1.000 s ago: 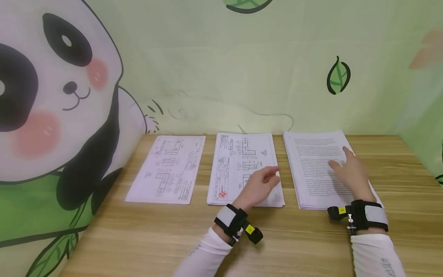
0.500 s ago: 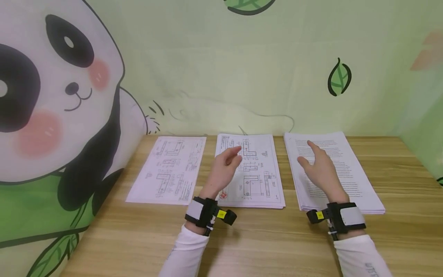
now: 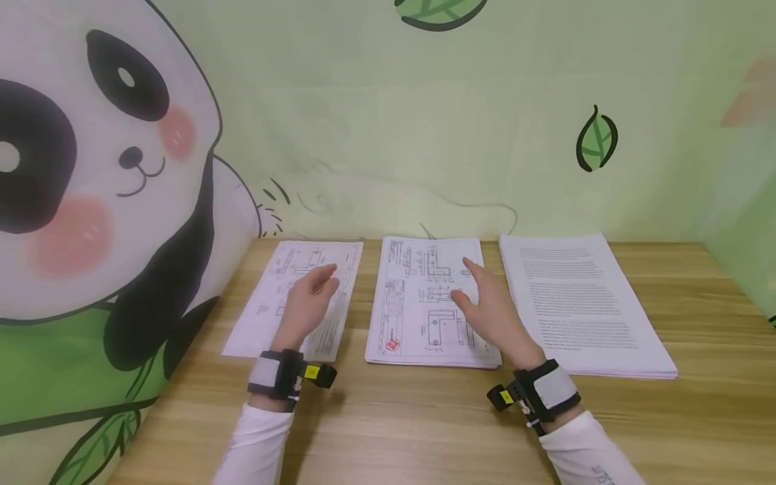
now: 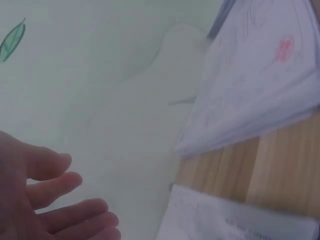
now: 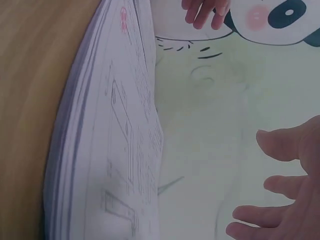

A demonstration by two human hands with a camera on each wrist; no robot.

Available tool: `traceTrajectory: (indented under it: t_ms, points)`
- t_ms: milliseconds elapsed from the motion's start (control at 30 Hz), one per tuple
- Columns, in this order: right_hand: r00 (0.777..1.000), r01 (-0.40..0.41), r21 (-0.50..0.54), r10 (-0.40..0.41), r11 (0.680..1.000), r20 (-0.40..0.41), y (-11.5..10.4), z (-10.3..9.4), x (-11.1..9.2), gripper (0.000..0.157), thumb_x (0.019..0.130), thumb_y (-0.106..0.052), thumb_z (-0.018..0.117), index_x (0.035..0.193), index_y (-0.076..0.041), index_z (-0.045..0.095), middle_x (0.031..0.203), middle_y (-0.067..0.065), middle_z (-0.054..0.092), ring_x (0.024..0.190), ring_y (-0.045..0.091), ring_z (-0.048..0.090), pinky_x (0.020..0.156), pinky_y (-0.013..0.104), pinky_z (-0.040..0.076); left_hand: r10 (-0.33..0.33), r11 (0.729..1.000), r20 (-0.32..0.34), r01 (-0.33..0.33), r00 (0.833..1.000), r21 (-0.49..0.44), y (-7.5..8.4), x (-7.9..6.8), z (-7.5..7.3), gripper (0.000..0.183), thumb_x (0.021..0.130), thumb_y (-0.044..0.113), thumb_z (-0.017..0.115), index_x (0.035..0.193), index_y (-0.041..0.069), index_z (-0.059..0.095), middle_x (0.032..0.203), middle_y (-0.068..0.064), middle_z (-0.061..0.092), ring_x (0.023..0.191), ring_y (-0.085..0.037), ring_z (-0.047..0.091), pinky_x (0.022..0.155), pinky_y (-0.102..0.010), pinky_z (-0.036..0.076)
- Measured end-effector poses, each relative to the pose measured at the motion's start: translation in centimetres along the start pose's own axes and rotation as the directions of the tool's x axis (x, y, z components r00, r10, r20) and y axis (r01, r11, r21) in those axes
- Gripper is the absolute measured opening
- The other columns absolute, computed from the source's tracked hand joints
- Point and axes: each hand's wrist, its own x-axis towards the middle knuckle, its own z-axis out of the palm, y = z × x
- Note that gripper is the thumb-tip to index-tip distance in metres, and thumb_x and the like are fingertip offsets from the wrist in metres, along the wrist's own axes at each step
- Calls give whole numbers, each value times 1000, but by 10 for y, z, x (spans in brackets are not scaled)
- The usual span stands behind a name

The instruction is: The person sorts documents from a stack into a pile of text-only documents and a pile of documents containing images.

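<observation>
Over the left sheet of technical drawings (image 3: 254, 330) hovers my left hand (image 3: 306, 303), its fingers loosely bent and holding nothing. In the left wrist view its fingers (image 4: 75, 215) are apart from any paper. My right hand (image 3: 494, 313) is above the right part of the middle paper stack (image 3: 406, 303), which has drawings and a red mark on top. Thumb and fingers are spread with nothing between them, as the right wrist view shows on the fingers (image 5: 265, 215). At the right lies a thicker stack of text pages (image 3: 576, 303), untouched by either hand.
All the papers lie on a wood-grain table (image 3: 400, 424), side by side toward its back edge. Behind it hangs a pale green backdrop (image 3: 376, 135) with a large panda picture (image 3: 151, 202) at the left.
Both hands have moved left: my left hand from the middle stack to the left sheet, my right hand from the text pages to the middle stack. The papers stay in place.
</observation>
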Motion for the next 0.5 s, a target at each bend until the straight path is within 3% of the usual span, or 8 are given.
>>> traceTrajectory:
  t_ms: [167, 333, 500]
  points:
    - [999, 16, 24, -17, 1000, 40, -19, 20, 2, 63, 93, -27, 54, 145, -4, 28, 147, 22, 36, 136, 38, 32, 111, 56, 30, -123, 991, -3, 123, 992, 60, -28, 0, -35, 57, 94, 47, 44, 141, 16, 40, 148, -12, 40, 135, -31, 37, 110, -55, 30]
    - [997, 50, 95, -55, 994, 52, -41, 39, 4, 62, 92, -25, 55, 145, -4, 30, 147, 20, 38, 136, 36, 33, 112, 52, 29, -244, 969, 18, 243, 970, 52, -49, -6, -67, 73, 88, 61, 39, 147, 19, 30, 154, -12, 27, 140, -36, 24, 111, -62, 21]
    - [997, 28, 172, -41, 985, 72, -59, 60, 6, 62, 92, -25, 56, 145, -8, 30, 148, 17, 37, 137, 32, 33, 113, 49, 30, -305, 952, 17, 304, 952, 40, -61, -11, -85, 71, 93, 53, 38, 148, 12, 23, 155, -18, 23, 140, -40, 21, 111, -63, 20]
